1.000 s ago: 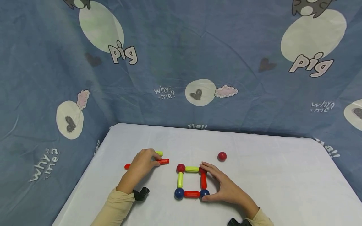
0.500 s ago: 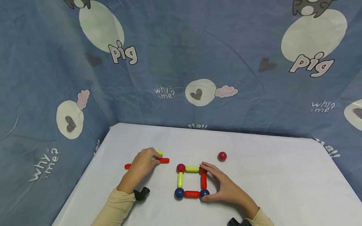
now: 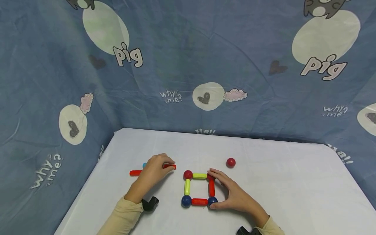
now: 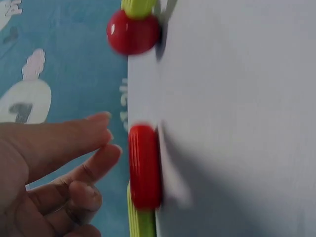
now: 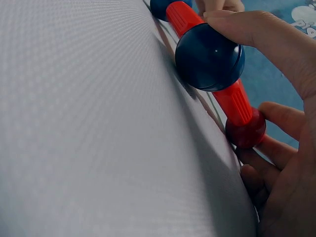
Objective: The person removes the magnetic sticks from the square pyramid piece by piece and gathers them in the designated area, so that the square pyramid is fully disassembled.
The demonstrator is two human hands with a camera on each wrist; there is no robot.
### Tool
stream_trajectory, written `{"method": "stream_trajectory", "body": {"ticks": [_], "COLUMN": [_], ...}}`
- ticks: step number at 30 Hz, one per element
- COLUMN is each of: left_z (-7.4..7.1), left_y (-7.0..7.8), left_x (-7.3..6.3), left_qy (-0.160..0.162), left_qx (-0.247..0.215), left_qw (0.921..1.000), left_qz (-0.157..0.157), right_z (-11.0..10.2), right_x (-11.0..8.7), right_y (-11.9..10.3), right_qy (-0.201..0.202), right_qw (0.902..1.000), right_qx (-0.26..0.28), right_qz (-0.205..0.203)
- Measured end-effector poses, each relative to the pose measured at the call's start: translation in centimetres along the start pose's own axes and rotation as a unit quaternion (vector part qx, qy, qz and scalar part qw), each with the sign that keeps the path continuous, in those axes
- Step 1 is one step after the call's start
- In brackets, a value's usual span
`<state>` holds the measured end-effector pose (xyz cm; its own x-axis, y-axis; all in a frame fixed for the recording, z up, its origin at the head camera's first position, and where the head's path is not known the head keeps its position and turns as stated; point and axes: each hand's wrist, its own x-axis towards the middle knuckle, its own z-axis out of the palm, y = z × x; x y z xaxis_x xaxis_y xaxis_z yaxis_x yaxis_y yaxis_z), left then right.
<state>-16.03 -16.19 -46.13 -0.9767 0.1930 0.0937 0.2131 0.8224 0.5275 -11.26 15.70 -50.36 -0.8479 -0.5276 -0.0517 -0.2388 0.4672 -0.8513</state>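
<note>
A square of rods and balls (image 3: 199, 202) lies on the white table, with red balls at its far corners and blue balls at its near ones. My right hand (image 3: 232, 193) grips its right side, thumb on the near blue ball (image 5: 210, 57) and fingers at the far red ball (image 5: 246, 129). Left of the square, my left hand (image 3: 155, 168) hovers at a loose red rod (image 4: 144, 168). In the left wrist view its thumb and fingertips are just short of that rod, holding nothing. A yellow-green rod (image 4: 142, 224) shows right behind the red one.
Another red rod (image 3: 135, 173) lies left of my left hand, near a light blue piece (image 3: 144, 165) mostly hidden by the hand. One loose red ball (image 3: 230, 162) sits beyond the square to the right. A blue printed cloth (image 3: 176, 65) hangs behind the table.
My left hand has shifted slightly right over the loose red rod, uncovering a light blue piece and covering the yellow-green rod in the head view. The right hand and square have stayed put.
</note>
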Motion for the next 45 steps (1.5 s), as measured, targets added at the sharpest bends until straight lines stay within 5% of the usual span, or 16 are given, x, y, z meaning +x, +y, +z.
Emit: {"method": "stream_trajectory", "body": {"ticks": [14, 22, 35, 45], "left_z": [2.8, 3.6, 4.5, 4.3], "left_y": [2.9, 3.9, 5.1, 5.1], "left_x": [-1.1, -1.5, -2.0, -2.2], "left_qy": [-0.106, -0.165, -0.168, -0.171], "left_qx": [-0.045, -0.036, -0.021, -0.013], "left_qw": [0.9906, 0.9821, 0.9795, 0.9801], "left_qz": [0.074, 0.084, 0.11, 0.099], "right_z": [-0.2, -0.1, -0.4, -0.3], "right_x": [-0.1, 0.0, 0.0, 0.1], "right_y": [0.3, 0.8, 0.8, 0.7], "right_qy": [-0.003, 0.014, 0.013, 0.012], "right_qw": [0.9997, 0.9998, 0.9997, 0.9997], "right_qx": [0.01, 0.006, 0.019, 0.012], "right_qz": [-0.022, -0.016, -0.005, -0.017]}}
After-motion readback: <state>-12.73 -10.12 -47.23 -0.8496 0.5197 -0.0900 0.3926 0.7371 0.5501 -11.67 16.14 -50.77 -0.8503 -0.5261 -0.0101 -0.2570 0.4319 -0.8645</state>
